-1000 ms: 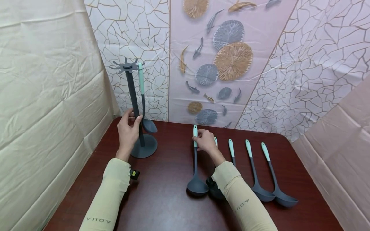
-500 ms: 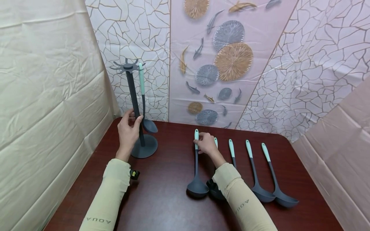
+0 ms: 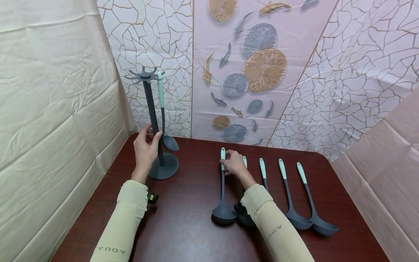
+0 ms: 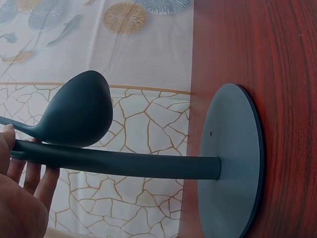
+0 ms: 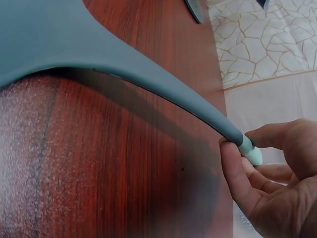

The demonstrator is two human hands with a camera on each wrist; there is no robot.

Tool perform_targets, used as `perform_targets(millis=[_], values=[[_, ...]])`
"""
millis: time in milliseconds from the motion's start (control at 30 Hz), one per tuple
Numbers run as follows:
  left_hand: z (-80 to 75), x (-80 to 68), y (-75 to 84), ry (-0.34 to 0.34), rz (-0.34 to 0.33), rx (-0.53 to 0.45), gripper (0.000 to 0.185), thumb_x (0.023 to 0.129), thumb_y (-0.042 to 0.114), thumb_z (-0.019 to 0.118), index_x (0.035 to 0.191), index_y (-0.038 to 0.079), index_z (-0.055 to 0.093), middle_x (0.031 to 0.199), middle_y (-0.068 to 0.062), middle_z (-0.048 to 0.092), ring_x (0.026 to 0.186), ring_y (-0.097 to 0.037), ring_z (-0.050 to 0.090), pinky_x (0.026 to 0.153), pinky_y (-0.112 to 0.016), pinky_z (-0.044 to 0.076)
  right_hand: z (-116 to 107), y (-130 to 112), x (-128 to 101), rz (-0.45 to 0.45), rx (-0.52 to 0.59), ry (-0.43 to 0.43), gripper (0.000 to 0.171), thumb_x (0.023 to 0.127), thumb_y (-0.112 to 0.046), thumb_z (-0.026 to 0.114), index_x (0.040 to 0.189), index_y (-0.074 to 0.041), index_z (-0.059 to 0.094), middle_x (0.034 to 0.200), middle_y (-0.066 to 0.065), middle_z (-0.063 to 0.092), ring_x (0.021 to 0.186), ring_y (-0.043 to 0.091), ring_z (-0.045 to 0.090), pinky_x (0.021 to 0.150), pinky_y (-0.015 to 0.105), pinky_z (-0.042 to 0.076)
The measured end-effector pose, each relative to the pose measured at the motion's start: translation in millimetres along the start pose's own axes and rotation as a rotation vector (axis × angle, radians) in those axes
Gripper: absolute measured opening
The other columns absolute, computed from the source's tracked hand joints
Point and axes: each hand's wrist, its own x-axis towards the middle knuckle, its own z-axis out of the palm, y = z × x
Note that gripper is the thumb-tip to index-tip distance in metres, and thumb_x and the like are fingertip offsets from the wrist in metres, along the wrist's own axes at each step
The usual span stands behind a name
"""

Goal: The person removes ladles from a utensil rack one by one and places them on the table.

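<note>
My left hand (image 3: 145,149) grips the dark pole of a utensil stand (image 3: 150,102) at the table's back left, fingers and thumb around it. From one of the stand's top hooks hangs a ladle (image 3: 160,91) with a mint handle; its dark bowl (image 4: 81,109) is beside the pole in the left wrist view. My right hand (image 3: 234,163) pinches the mint handle of another ladle (image 3: 224,210) between thumb and fingers. That ladle's bowl is low on the table, while the handle (image 5: 250,150) is raised above the surface, its shadow falling below.
Right of the held ladle, several more ladles lie in a row, among them one ladle (image 3: 282,169) and the rightmost ladle (image 3: 301,173). Another ladle (image 3: 244,160) is partly hidden by my right arm. Patterned cloth (image 3: 258,109) hangs behind the table's back edge.
The held ladle's handle end has come down slightly together with my right hand, mostly in the first half second; its bowl stays put. My left hand and the stand look unchanged.
</note>
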Motion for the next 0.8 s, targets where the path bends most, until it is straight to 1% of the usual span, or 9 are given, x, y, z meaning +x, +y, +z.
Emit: perform_targets(millis=[167,433,600,700,800], values=[[-0.5,-0.3,-0.3,-0.005,-0.001,-0.003,0.042,0.103,0.028,0.072,0.140,0.009,0.065,0.118,-0.014,0.068,0.104,-0.023,0.069,0.079,-0.012,0.052,-0.6,1.6,1.0,0.003,0.004,-0.010,0.054,0.104,-0.013,0.069,0.153,0.002,0.049,0.103,0.019,0.065,0.069,0.028,0.070,0.057,0.040,0.063],[-0.2,0.3,-1.9,-0.009,0.003,-0.018,0.041,0.103,0.028,0.072,0.139,0.009,0.066,0.118,-0.014,0.068,0.104,-0.022,0.069,0.079,-0.012,0.053,-0.8,5.9,4.2,0.048,-0.007,-0.050,0.056,0.104,-0.013,0.069,0.154,0.002,0.048,0.094,0.020,0.065,0.069,0.027,0.071,0.058,0.039,0.063],[0.2,0.1,-2.5,-0.004,0.005,-0.017,0.041,0.103,0.028,0.073,0.138,0.009,0.066,0.117,-0.014,0.068,0.103,-0.023,0.069,0.078,-0.011,0.052,2.5,10.4,7.3,0.093,-0.012,-0.066,0.046,0.103,-0.012,0.071,0.145,0.001,0.057,0.093,0.020,0.065,0.069,0.028,0.071,0.059,0.039,0.063],[0.1,0.1,-2.4,-0.001,0.004,-0.014,0.041,0.103,0.028,0.073,0.138,0.008,0.066,0.117,-0.014,0.068,0.103,-0.022,0.068,0.078,-0.011,0.052,4.1,12.9,8.0,0.101,-0.014,-0.067,0.039,0.103,-0.011,0.072,0.138,0.002,0.060,0.093,0.020,0.065,0.069,0.028,0.072,0.058,0.039,0.063],[0.2,0.6,-2.2,0.001,0.003,-0.013,0.041,0.103,0.027,0.073,0.138,0.008,0.066,0.116,-0.014,0.068,0.102,-0.022,0.068,0.078,-0.010,0.052,4.8,14.0,8.1,0.095,-0.016,-0.068,0.040,0.103,-0.011,0.072,0.139,0.001,0.060,0.092,0.020,0.066,0.068,0.028,0.072,0.058,0.039,0.063]])
